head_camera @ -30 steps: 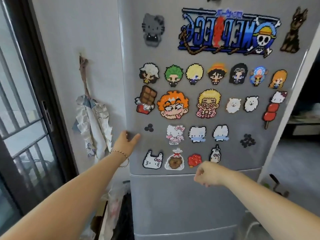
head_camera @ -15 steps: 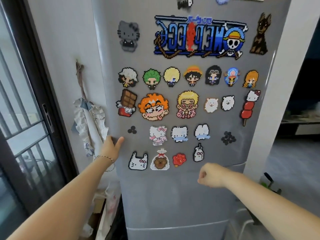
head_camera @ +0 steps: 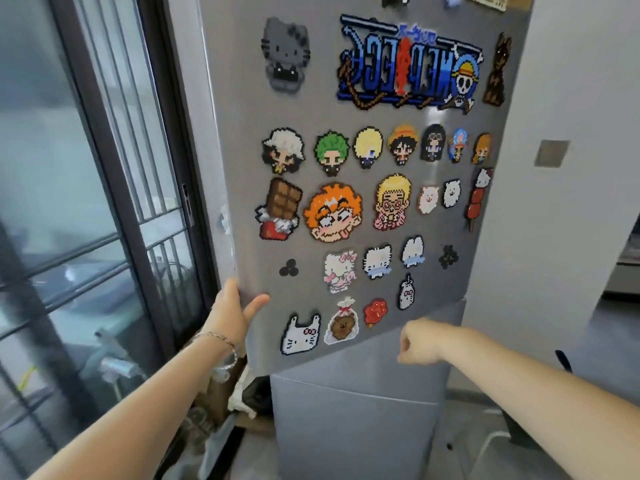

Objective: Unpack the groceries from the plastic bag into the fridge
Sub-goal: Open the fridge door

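- A first-person view looks down two bare forearms at a tall grey fridge [head_camera: 356,438] standing straight ahead.
- The fridge's upper door [head_camera: 311,112] stands swung partway out. Its bottom edge is angled away from the lower door [head_camera: 363,379] beneath it.
- The left hand [head_camera: 232,315] grips the left edge of the upper door low down. The thumb [head_camera: 258,303] lies flat on the door's front, and the fingers are wrapped round behind the edge, out of sight.
- A thin bracelet [head_camera: 221,341] circles the left wrist.
- The right hand [head_camera: 420,341] is curled into a loose fist with nothing visible in it. It hangs in front of the fridge, just below the upper door's bottom edge, and touches nothing.
- The upper door is covered with pixel-bead magnets. A large blue logo [head_camera: 408,64] sits near the top, reading mirrored, above a row of small cartoon heads.
- An orange-haired face [head_camera: 332,213] sits near the door's middle, and a white cat magnet [head_camera: 299,336] is just right of the left hand.
- To the left is a dark-framed glass door [head_camera: 69,168] with bars behind it.
- Clutter [head_camera: 242,396] lies on the floor beside the fridge's left side, too blurred to identify.
- To the right is a pale wall [head_camera: 571,81] with a square switch plate [head_camera: 551,153].
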